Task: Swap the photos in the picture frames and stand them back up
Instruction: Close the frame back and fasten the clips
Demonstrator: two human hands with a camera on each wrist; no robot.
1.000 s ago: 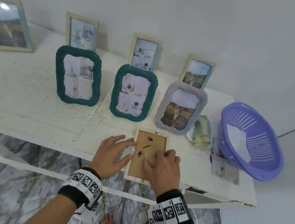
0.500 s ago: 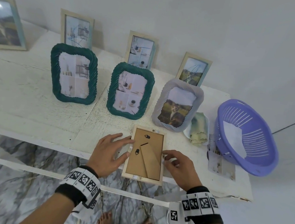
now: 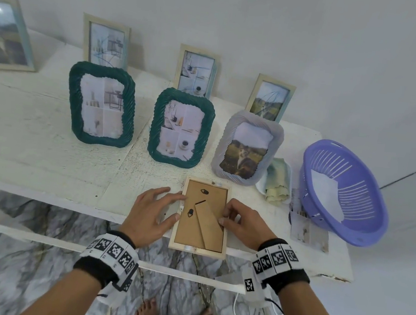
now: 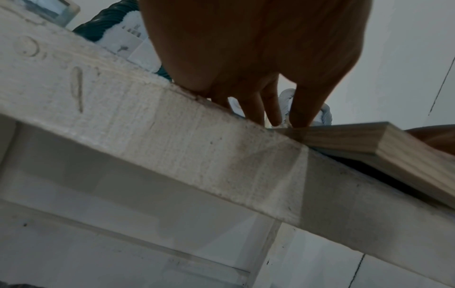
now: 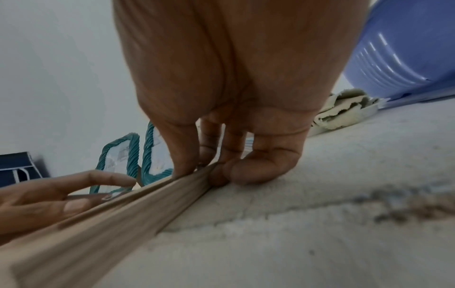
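A: What has changed at the wooden frame (image 3: 201, 215)?

B: The right hand (image 3: 244, 225) has left the backing (where it pressed 1 second ago) and now pinches the frame's right edge. The left hand (image 3: 152, 213), fingers straight, steadies the left edge.

A: And the frame?

B: Face down at the worktop (image 3: 35, 142) front edge, backing still on, so its photo probably comes out next.

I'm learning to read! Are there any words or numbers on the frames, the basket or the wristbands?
No readable words or numbers anywhere.
Wristbands: only black-and-white square code patterns, no letters.
Framed photos: pictures only; any print is too small to tell.
Basket: no label in view.
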